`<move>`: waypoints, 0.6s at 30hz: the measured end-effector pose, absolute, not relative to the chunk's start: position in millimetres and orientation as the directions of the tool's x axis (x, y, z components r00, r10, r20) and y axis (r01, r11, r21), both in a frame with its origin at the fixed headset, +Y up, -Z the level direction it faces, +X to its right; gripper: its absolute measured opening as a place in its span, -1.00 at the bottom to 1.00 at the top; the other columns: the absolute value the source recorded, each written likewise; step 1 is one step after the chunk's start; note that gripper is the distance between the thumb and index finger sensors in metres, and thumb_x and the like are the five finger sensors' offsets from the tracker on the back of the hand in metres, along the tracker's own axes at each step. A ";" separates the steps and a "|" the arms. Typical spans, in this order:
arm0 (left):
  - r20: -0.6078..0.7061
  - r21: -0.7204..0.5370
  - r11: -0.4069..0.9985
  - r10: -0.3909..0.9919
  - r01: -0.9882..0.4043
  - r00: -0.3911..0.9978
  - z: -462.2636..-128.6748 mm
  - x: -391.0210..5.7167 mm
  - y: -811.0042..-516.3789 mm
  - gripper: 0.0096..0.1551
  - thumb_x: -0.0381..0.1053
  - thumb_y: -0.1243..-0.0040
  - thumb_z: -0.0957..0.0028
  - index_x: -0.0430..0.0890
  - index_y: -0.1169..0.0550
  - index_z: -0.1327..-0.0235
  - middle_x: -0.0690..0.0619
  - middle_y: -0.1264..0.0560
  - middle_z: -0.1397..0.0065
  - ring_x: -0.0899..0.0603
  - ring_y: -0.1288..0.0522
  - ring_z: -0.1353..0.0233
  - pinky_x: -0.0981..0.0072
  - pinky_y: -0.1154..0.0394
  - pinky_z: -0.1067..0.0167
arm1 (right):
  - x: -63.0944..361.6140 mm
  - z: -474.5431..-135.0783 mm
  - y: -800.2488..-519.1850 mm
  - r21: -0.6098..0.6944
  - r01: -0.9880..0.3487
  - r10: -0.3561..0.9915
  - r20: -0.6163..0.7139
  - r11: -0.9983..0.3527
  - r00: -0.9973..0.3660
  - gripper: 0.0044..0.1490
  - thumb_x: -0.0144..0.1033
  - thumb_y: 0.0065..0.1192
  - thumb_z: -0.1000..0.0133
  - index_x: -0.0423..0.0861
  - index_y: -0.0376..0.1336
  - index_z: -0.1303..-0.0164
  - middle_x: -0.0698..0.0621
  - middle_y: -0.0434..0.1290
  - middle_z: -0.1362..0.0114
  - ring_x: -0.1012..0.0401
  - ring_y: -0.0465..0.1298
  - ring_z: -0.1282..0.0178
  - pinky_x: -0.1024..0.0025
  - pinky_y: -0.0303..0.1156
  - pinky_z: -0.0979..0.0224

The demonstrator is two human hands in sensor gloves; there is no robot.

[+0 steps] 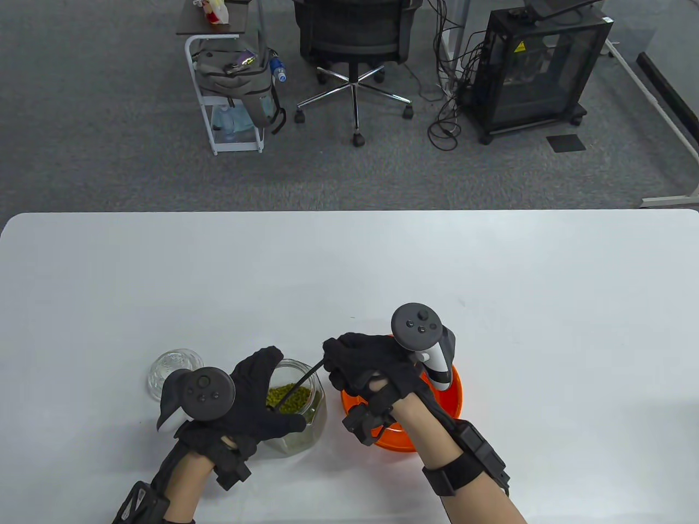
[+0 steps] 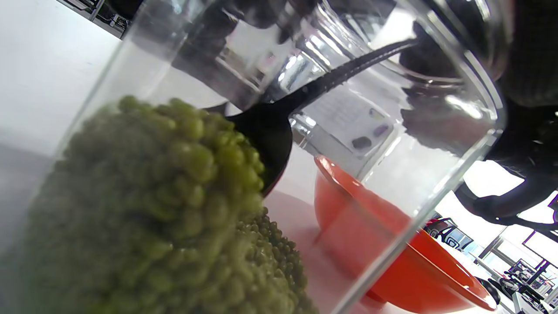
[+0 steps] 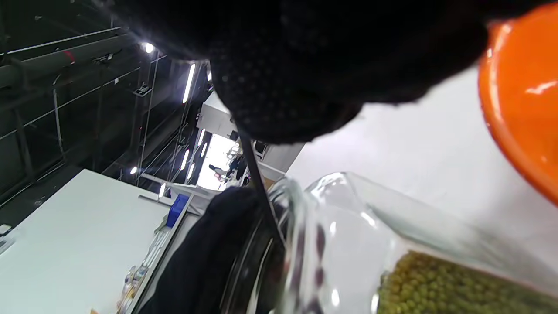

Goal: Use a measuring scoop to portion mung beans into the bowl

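Near the front edge of the white tabletop (image 1: 349, 262), the left hand (image 1: 248, 398) curls its fingers around the tilted glass jar (image 1: 297, 415) of mung beans (image 2: 144, 209), while the right hand (image 1: 371, 368) pinches the black measuring scoop (image 2: 270, 131), whose head is in the beans. The orange bowl (image 1: 448, 406) sits just right of the jar, a glass lid (image 1: 169, 371) to its left. Beyond the tabletop's far edge, grey carpet carries an office chair (image 1: 355, 43), a white cart (image 1: 229, 93) and a black cabinet (image 1: 535, 71).
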State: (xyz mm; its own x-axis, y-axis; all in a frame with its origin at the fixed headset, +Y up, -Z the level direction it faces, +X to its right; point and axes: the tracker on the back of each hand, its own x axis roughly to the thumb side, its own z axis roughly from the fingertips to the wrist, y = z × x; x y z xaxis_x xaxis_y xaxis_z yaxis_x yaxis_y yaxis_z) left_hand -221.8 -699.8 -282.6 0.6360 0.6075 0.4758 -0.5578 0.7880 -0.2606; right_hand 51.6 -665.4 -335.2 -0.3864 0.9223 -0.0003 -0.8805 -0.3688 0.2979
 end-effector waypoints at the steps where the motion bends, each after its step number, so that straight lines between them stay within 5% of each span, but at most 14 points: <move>1: 0.476 -0.260 0.788 0.607 -0.558 0.636 -282.6 -221.7 -699.8 0.58 0.68 -0.40 0.16 -0.37 0.01 -0.58 -0.43 -0.07 -0.64 -0.61 -0.19 -0.59 -0.54 -0.21 -0.44 | 54.6 -335.5 -666.1 0.285 -0.877 0.915 0.004 -0.388 -0.403 -0.45 0.00 0.28 -0.11 -0.26 0.56 0.20 -0.10 0.73 0.35 0.15 0.67 0.56 0.33 0.62 0.43; 18: 0.475 -0.269 0.788 0.609 -0.554 0.635 -283.4 -222.1 -699.7 0.58 0.68 -0.41 0.16 -0.37 0.02 -0.58 -0.43 -0.05 -0.65 -0.61 -0.19 -0.59 -0.54 -0.21 -0.44 | 93.5 -335.8 -677.6 0.214 -0.946 0.960 -0.082 -0.246 -0.268 -0.45 -0.01 0.26 -0.11 -0.26 0.55 0.19 -0.09 0.73 0.34 0.15 0.67 0.56 0.33 0.62 0.44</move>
